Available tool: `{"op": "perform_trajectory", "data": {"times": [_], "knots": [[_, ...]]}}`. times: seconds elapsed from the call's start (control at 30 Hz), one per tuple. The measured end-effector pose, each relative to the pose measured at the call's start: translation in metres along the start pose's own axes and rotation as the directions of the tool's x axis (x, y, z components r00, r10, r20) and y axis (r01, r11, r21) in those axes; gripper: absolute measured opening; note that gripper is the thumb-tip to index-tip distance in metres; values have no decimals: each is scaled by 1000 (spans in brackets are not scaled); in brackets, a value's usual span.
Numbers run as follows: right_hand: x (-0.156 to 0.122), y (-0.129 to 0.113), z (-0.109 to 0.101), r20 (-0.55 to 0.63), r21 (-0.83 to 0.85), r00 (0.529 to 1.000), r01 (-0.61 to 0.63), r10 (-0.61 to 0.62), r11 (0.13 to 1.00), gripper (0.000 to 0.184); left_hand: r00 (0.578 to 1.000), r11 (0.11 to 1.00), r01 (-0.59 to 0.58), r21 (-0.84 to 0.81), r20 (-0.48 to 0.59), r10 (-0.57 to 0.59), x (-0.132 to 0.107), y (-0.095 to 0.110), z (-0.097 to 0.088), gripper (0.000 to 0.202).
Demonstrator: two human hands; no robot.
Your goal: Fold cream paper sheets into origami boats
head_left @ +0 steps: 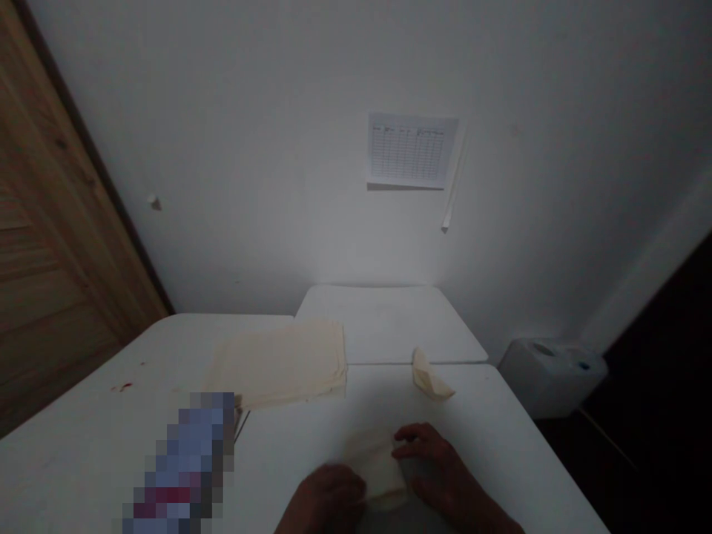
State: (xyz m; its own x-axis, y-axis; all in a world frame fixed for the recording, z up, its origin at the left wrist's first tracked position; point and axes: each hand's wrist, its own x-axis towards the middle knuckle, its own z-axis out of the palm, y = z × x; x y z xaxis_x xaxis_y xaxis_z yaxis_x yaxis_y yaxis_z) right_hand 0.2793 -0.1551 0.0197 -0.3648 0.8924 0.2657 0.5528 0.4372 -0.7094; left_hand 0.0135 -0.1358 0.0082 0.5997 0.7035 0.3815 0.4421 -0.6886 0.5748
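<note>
A thin, cream-coloured folded sheet (381,469) lies on the white table near its front edge; whether it is cloth, paper or dough I cannot tell. My left hand (328,493) is closed at the sheet's left edge, its fingers curled and partly dark. On the other side, my right hand (442,471) has fingers and thumb apart, with fingertips at the sheet's right edge. A flat stack of similar cream sheets (283,363) rests farther back on the left. Beyond my right hand sits a small folded cream piece (430,377) with a pointed end.
Several white table tops (389,326) meet against the wall. A pixelated patch (183,467) covers something at the left front. Reddish specks (122,387) mark the left table. A white box-like container (553,374) stands at right. A printed chart (410,152) hangs above; a wooden door (61,193) is left.
</note>
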Motion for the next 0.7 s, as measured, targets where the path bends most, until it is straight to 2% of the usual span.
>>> {"op": "perform_trajectory", "data": {"times": [0.03,0.07,0.1,0.13,0.17,0.2,0.27,0.3,0.4,0.53,0.7], "knots": [[-2,-1,2,-17,40,1000,-10,10,999,35,990,989,119,-86,-64,-125,2,2,0,24],[-3,-3,5,-54,73,997,-42,46,996,37,957,954,246,-170,-114,-267,5,5,-1,30],[-3,-4,8,-101,105,990,-92,103,990,39,926,907,331,-259,-97,-365,10,7,-3,36],[0,-6,12,-157,143,970,-162,184,976,41,909,850,385,-359,-12,-417,15,9,-4,44],[5,-7,16,-214,181,938,-235,271,955,36,898,784,410,-466,54,-437,21,9,-6,50],[11,-8,19,-216,232,916,-289,339,929,28,894,722,398,-566,62,-444,28,10,-7,54],[25,-8,24,-104,377,909,-339,403,862,35,902,632,348,-693,63,-428,39,8,-9,57],[32,-7,26,-96,426,907,-334,409,841,38,897,600,335,-727,50,-439,44,6,-8,57],[45,-4,30,-157,473,888,-316,431,822,41,837,554,384,-739,25,-547,50,1,-4,53],[51,-1,35,-167,499,890,-295,425,815,42,754,532,470,-704,7,-657,50,-6,3,56],[58,2,41,-257,529,841,-290,476,797,47,725,536,521,-665,12,-689,48,-8,7,59]]}}
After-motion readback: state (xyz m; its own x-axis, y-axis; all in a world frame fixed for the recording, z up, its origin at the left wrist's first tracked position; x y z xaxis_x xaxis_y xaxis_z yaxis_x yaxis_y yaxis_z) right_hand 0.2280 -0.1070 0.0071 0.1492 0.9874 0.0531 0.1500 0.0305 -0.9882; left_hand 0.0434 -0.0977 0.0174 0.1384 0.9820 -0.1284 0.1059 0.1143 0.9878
